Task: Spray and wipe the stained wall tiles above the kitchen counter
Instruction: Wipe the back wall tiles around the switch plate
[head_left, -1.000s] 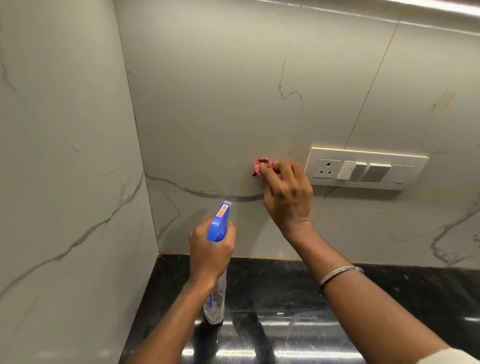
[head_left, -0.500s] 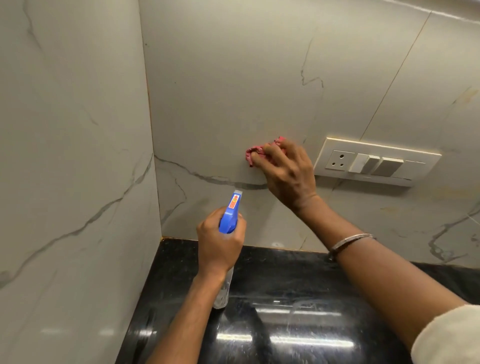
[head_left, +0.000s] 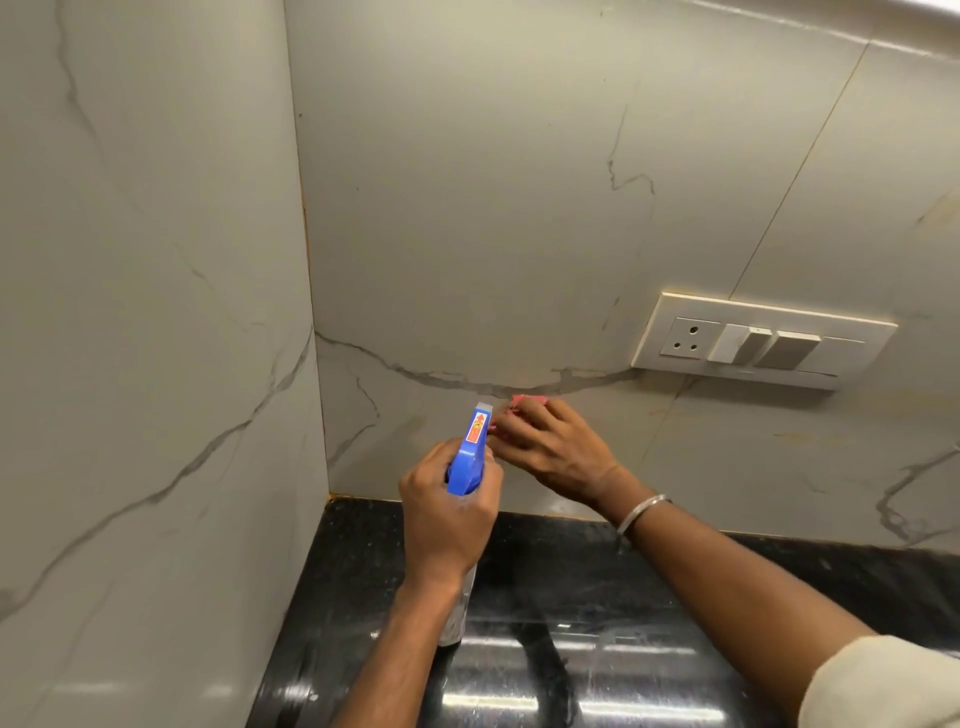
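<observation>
Tiles meet cloth under right hand, beside spray bottle.

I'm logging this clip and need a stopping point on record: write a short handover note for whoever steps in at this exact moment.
Left hand: closed round the blue-headed clear plastic spray bottle, nozzle pointing at the back wall.
Right hand: fingers pressing the crumpled pink cloth against the grey-veined marble-look wall tile, low down, just under the dark vein and left of the cream switch plate.
Done: cannot judge how much has been sprayed or wiped.
Left: faint yellowish marks show below and right of the switch plate; keep liquid off the socket. The black polished stone counter shows streaks.
</observation>
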